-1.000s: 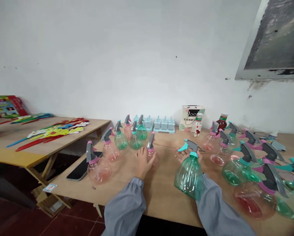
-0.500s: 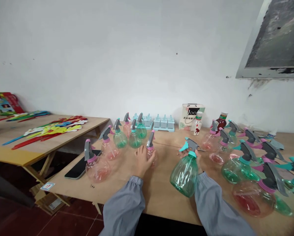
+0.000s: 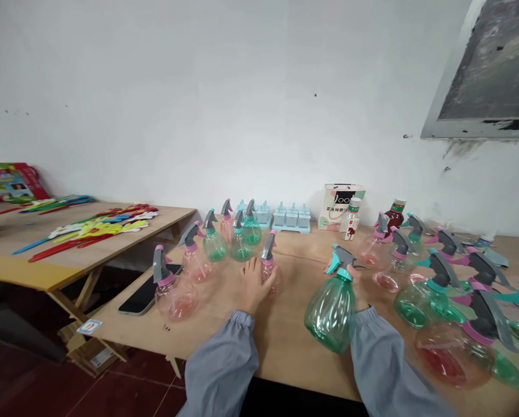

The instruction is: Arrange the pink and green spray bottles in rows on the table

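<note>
My left hand (image 3: pixel 254 282) is wrapped around the body of a small pink spray bottle (image 3: pixel 271 275) with a grey trigger, standing on the wooden table (image 3: pixel 281 336). A green spray bottle (image 3: pixel 330 310) with a teal and grey trigger is raised off the table and tilted toward me, gripped at its neck by my right hand (image 3: pixel 357 287). Both arms wear grey sleeves.
Several pink and green spray bottles stand at the left (image 3: pixel 214 246) and crowd the right side (image 3: pixel 433 289). A black phone (image 3: pixel 144 295) lies near the left edge. Ice-pop moulds (image 3: pixel 291 219), a small carton (image 3: pixel 340 207) and two drink bottles sit by the wall. A second table (image 3: pixel 33 258) holds colourful flat items.
My right hand's grip has moved to the green bottle's neck, and the bottle hangs tilted above the table. My left hand stays on the pink bottle.
</note>
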A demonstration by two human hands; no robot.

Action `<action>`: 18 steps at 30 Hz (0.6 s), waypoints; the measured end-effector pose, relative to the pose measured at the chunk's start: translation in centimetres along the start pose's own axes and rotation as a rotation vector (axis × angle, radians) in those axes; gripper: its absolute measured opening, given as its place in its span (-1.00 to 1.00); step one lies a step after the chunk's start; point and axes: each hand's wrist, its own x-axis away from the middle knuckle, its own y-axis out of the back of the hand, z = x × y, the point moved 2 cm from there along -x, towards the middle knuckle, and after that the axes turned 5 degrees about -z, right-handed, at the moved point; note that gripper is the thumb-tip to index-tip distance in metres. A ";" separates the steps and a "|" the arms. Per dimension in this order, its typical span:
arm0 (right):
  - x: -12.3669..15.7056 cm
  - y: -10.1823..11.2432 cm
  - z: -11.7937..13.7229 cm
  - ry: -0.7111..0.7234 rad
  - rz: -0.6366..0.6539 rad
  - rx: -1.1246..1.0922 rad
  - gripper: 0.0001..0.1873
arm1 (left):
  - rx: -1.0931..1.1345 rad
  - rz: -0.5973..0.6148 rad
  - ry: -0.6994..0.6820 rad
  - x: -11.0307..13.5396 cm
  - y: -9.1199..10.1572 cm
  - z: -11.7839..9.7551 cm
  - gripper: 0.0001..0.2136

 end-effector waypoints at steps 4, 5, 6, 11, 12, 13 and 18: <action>-1.2 1.3 0.9 0.114 -0.189 0.190 -0.42 | 0.018 0.007 0.001 0.0 0.1 0.0 -0.80; -1.6 1.4 1.0 0.152 -0.222 0.280 -0.38 | 0.020 0.009 0.003 0.0 0.1 0.0 -0.80; -1.9 1.5 1.0 0.179 -0.242 0.365 -0.32 | 0.021 0.010 0.006 0.0 0.1 0.0 -0.80; -2.2 1.0 -1.3 0.241 -0.344 0.535 -0.02 | 0.033 0.004 0.007 0.0 0.1 0.0 -0.79; -2.0 0.8 -2.2 0.243 -0.352 0.529 0.03 | 0.034 0.002 0.003 0.0 0.1 -0.1 -0.79; -1.9 0.5 -3.1 0.235 -0.338 0.507 0.07 | 0.035 0.000 -0.001 0.0 0.1 -0.1 -0.80; -2.7 -0.3 -7.2 0.198 -0.366 0.419 -0.05 | 0.045 0.005 0.006 -0.1 0.2 -0.2 -0.80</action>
